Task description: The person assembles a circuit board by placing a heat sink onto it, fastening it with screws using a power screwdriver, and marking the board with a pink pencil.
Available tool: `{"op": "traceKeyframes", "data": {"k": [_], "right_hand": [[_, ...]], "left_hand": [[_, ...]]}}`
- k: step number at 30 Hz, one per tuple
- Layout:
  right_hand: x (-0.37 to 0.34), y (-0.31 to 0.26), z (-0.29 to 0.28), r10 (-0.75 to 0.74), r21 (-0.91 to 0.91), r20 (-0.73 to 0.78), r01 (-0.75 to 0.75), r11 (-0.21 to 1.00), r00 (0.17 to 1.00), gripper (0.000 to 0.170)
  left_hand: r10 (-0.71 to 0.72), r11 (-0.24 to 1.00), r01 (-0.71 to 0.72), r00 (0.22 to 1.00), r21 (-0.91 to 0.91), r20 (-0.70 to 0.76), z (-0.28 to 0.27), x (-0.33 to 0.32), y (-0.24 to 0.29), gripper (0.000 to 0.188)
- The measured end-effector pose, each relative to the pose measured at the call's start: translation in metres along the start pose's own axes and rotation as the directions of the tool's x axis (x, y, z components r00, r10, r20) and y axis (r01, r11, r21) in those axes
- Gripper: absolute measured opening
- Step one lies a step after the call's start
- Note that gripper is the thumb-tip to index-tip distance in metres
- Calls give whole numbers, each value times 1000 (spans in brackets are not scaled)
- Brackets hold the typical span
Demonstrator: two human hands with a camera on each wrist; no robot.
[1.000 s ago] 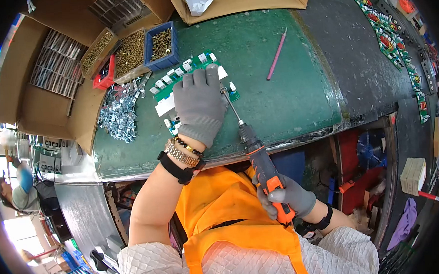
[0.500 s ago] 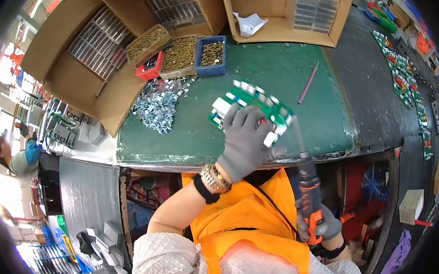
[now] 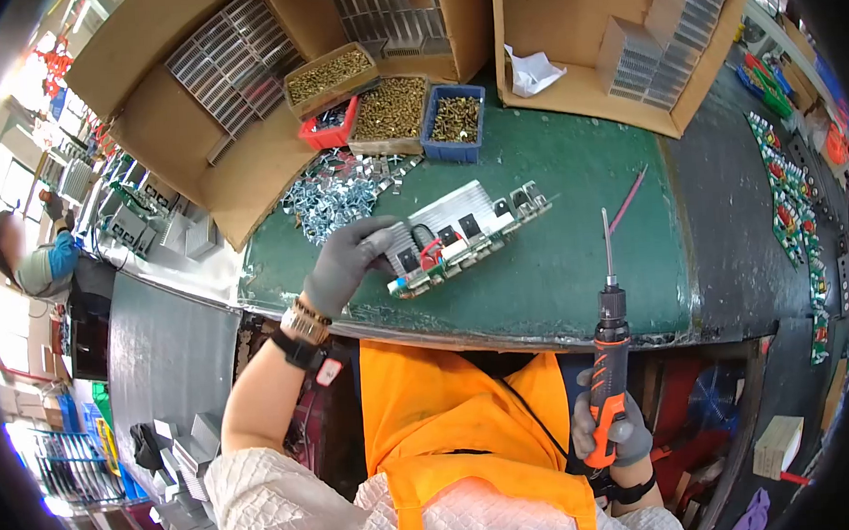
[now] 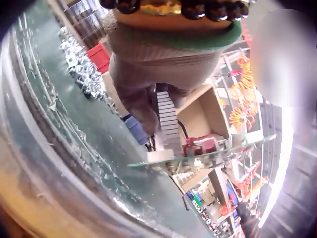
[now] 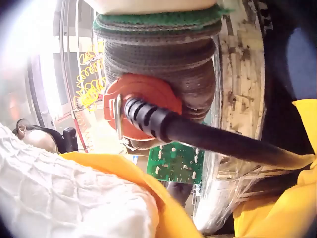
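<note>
My gloved left hand (image 3: pixel 346 264) grips a circuit board (image 3: pixel 486 247) at its left end, thumb and fingers about the silver heat sink (image 3: pixel 455 209) on it. The board is tilted on edge, showing black components and red wire along the heat sink. In the left wrist view the finned heat sink (image 4: pixel 168 116) sits between the fingers. My gloved right hand (image 3: pixel 633 436) holds an orange and black electric screwdriver (image 3: pixel 611 351), its bit pointing away from me, right of the board. The right wrist view shows the tool's orange end (image 5: pixel 141 106) and the board's green underside (image 5: pixel 173 161).
Behind the board are a heap of metal clips (image 3: pixel 330 201), a blue bin (image 3: pixel 455 150), a box of brass screws (image 3: pixel 393 113) and a red bin (image 3: pixel 327 136). Cardboard boxes (image 3: pixel 587 60) hold heat sinks. A pink pen-like stick (image 3: pixel 629 199) lies at right.
My left hand has turned the board from lying flat onto its edge, bringing its heat sink into view. The screwdriver has swung away from the board to the right.
</note>
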State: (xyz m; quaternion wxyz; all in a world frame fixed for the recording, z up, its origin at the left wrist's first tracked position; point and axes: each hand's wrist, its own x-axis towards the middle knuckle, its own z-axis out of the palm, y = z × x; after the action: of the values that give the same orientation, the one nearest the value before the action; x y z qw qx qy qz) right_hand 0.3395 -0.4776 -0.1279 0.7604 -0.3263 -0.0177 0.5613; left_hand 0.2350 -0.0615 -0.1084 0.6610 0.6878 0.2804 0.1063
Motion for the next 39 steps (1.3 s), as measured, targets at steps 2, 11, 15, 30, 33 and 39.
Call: {"op": "traceKeyframes", "data": {"k": [2, 11, 15, 30, 33, 39], "right_hand": [[8, -4, 5, 20, 5, 20, -21, 1000, 1000, 89], [11, -7, 10, -3, -37, -78, 0, 999, 997, 92], [14, -2, 15, -28, -11, -106, 27, 1000, 994, 91], [42, -14, 49, 112, -308, 39, -95, 947, 993, 86], [46, -16, 57, 126, -433, 11, -109, 895, 992, 86], [64, -18, 81, 235, -608, 34, -167, 776, 971, 84]], "left_hand": [[-25, 999, 23, 996, 26, 84, -4, 21, 0, 33], [365, 530, -317, 923, 786, 126, -47, 168, 31, 27], [424, 13, -114, 900, 993, 98, -44, 218, 24, 25], [369, 746, -251, 927, 616, -70, -58, 203, 71, 21], [225, 959, -225, 974, 172, 17, -39, 143, 105, 19], [236, 929, -104, 906, -354, 352, -1, 21, 98, 17]]}}
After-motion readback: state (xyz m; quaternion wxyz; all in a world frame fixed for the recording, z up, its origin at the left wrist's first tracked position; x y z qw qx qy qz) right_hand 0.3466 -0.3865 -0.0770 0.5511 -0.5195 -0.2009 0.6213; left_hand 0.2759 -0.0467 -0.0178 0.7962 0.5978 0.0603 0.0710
